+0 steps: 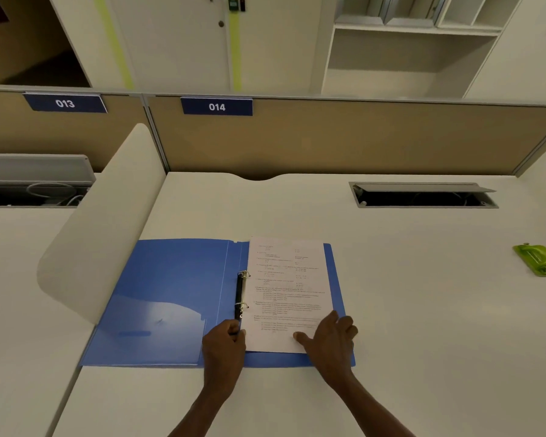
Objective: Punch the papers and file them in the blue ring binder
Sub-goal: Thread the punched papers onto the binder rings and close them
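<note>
The blue binder [171, 298] lies open flat on the white counter [423, 326], and the papers [286, 294] sit on its right half with their left edge against the ring mechanism [241, 294], so the step in hand looks like seating the sheets on the rings and closing them. The left hand [223, 343] has its fingers curled round the near end of the mechanism, seemingly at the release tab, while the right hand [330, 337] lies spread and fairly flat on the lower right corner of the papers, pressing them down. To do this well, the right hand should hold the stack square so the punched holes stay lined up with both rings, and the left should work the mechanism without dragging the sheet edge; whether the rings are shut or parted is too small to tell, and so is whether the holes are already threaded. The top sheet stands slightly above the binder's far edge, so a nudge toward the person may be wanted before closing. A green punch [535, 258] rests well apart at the right edge of the counter, out of the way. A cable hatch [423, 195] lies open beyond the binder, and a curved white divider [108, 222] rises just beside the left cover, which could crowd that cover when it is swung shut.
</note>
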`<state>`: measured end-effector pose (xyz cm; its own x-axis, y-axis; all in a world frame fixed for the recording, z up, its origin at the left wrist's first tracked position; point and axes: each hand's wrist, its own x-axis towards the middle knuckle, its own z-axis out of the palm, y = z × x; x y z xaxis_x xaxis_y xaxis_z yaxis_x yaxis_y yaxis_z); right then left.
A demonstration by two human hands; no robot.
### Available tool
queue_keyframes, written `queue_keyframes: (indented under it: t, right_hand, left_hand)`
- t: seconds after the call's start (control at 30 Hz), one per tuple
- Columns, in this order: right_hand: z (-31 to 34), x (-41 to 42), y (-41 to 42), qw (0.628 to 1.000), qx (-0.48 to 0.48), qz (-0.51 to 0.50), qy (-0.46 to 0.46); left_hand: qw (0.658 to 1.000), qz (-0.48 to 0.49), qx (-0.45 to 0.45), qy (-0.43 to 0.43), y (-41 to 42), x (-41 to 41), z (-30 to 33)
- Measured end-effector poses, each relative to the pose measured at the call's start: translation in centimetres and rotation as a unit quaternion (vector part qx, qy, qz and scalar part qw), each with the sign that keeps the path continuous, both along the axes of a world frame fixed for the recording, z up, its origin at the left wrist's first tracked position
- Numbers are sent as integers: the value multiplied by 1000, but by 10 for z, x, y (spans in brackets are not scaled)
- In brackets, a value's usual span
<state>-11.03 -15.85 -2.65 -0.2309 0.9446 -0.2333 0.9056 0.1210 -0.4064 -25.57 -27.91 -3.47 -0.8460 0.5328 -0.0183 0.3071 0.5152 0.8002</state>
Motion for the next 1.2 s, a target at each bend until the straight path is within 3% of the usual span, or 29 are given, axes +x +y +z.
queue_keyframes:
  t: [0.17, 0.5, 0.77, 0.93, 1.2]
  right_hand:
    - [0, 7, -8, 1000, -3, -12, -27]
    - [2, 7, -5, 998, -45, -35, 22]
    - [3, 6, -4, 999, -13, -41, -30]
    - [0, -3, 4, 998, -32, -20, -59]
    - [-1, 6, 24, 983, -115, -120, 81]
  left_hand:
    - [999, -25, -19, 10, -1, 4, -7]
    - [994, -83, -57, 34, -7, 11, -14]
    - [998, -55, -36, 2, -4, 16, -9]
    - [990, -122, -57, 45, -2, 28, -7]
    - [982, -172, -78, 15, 4, 14, -16]
